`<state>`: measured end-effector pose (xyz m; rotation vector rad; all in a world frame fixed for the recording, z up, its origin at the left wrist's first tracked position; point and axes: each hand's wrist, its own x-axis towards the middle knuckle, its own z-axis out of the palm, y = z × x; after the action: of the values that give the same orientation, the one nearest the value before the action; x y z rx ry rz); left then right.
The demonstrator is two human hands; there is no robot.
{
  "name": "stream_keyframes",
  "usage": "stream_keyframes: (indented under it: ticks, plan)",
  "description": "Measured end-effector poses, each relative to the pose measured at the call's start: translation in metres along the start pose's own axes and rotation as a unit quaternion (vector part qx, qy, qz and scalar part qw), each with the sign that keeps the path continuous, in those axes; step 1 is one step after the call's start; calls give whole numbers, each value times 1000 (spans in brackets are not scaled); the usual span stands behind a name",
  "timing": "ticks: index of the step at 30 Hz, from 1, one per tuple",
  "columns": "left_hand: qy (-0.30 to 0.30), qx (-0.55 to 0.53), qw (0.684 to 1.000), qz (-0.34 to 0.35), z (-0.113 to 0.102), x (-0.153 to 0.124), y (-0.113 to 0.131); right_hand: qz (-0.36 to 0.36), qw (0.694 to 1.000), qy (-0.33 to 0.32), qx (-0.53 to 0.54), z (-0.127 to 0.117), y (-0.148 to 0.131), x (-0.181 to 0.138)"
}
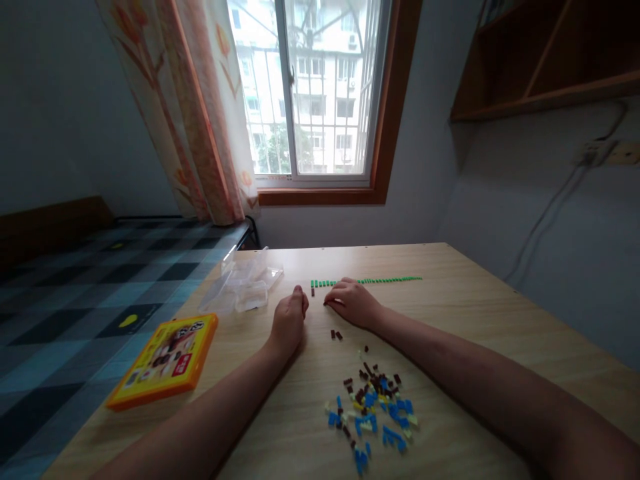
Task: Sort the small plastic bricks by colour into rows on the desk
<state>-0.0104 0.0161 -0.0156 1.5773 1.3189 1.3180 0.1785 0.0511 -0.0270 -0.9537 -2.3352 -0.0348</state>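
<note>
My left hand [289,319] rests on the wooden table [475,320] with its fingers curled shut; what they hold, if anything, is hidden. My right hand [351,301] lies just to its right, fingers bent down in a pinch at the left end of a long row of green bricks [390,281]. A tiny dark brick [313,292] sits below that row's left end, between the two hands. Two brown bricks [336,335] lie just behind my right wrist. A loose pile of small bricks [373,407], brown, blue and yellow, lies nearer to me between my forearms.
A clear plastic box [243,285] stands open at the table's left side. A yellow box [165,360] lies at the left front edge. A bed with a checked cover [75,293] is to the left, a window [310,93] ahead, a wooden shelf [545,60] upper right.
</note>
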Motion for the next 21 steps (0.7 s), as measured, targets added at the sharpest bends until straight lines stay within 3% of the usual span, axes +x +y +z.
stream_keyframes:
  ticks: [5, 9, 14, 21]
  plan:
    - [0, -4, 1000, 2, 0, -2, 2, 14, 999, 16, -38, 6, 10, 14]
    - [2, 13, 1000, 14, -1, -4, 5, 27, 998, 45, -28, 3, 9, 6]
    - [-3, 16, 1000, 20, 0, -3, 4, -9, 1000, 23, -1, -2, 5, -2]
    - [0, 38, 999, 27, 0, -2, 2, -7, 999, -6, -53, 7, 3, 5]
